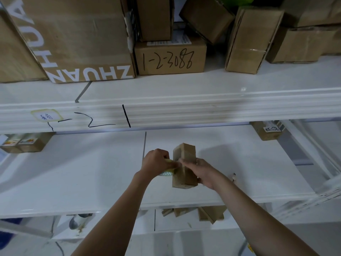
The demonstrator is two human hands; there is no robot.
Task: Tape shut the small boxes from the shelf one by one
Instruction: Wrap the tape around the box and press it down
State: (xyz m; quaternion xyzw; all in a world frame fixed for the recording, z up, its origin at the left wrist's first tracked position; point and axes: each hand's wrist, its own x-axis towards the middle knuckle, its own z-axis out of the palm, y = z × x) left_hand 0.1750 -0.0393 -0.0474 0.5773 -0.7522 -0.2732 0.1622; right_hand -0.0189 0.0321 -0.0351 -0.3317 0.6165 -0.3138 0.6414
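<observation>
Tape is the whole story here: the left hand [156, 161] has its grip curled round a yellowish tape roll [168, 168] and presses it to the side of the small box [184, 166], which stands on end on the white lower shelf [92, 182]. The right hand [204, 172] steadies the box from the far side, fingers wrapped on its edge and stretching across to pin what looks like the tape's free end. Danger, as I read it: a tall narrow box on a slick shelf could tip or skid if the roll gets pulled hard; the strip could crease or fold onto itself should that pinning finger lift early; and the flap might gape if the tape lands off the seam, which I can't make out from here. Up top, a big carton [77, 39] shows "ZHUAN" upside down, with more white letters running off along its edge. Beside it, a brown box [169, 58] carries handwritten "1-2-3088", or near enough. The sticker [47, 115] on the shelf lip is too blurred to read.
</observation>
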